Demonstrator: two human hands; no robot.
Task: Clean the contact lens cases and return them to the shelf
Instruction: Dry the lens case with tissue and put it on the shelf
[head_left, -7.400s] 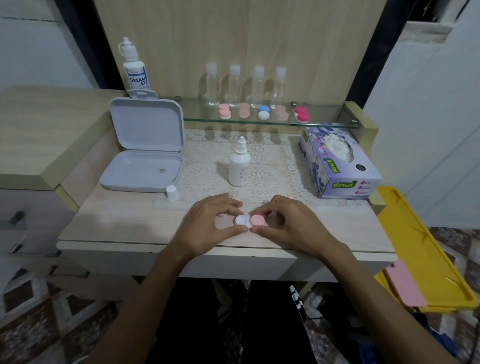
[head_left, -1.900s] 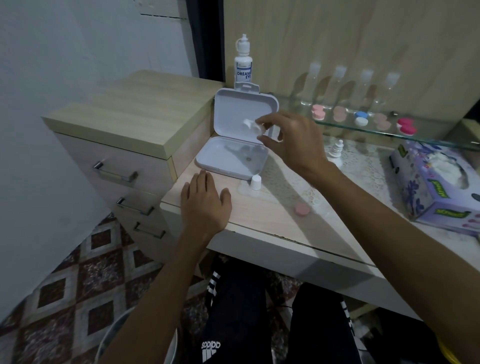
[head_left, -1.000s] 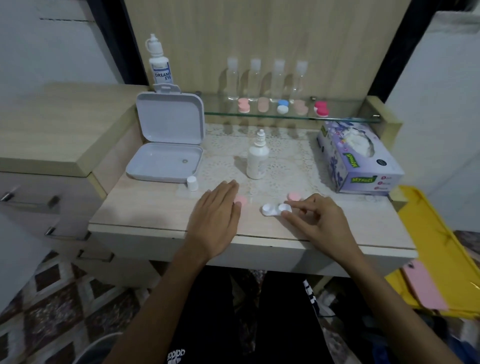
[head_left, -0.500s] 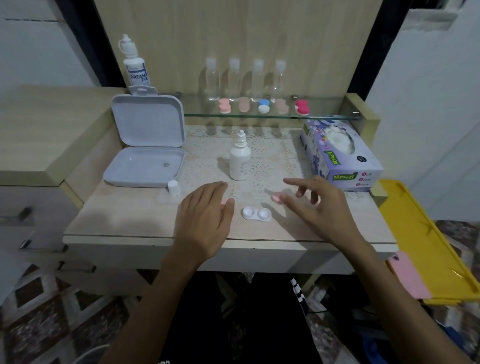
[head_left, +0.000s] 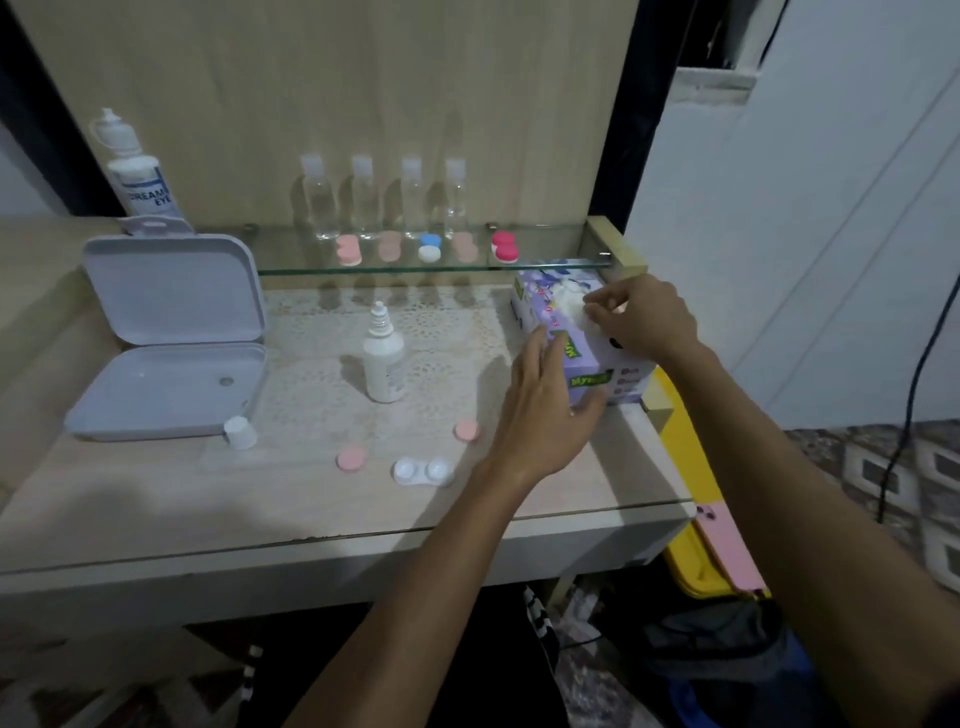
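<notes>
Right hand (head_left: 641, 322) pinches tissue (head_left: 574, 306) at box top; left hand (head_left: 545, 410) flat against tissue box (head_left: 587, 364) side, steadying. Open lens case (head_left: 423, 472) lies on desk, left of both hands, long axis left-right, left hand nearer. Loose pink caps: 2 (head_left: 351, 459) (head_left: 466, 430). Cases on glass shelf (head_left: 291, 262): 5. Clear bottles: 4.

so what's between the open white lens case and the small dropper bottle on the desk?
Head view: a loose pink cap lies roughly between the lens case and the dropper bottle, slightly off to the right. Otherwise bare desk.
</notes>
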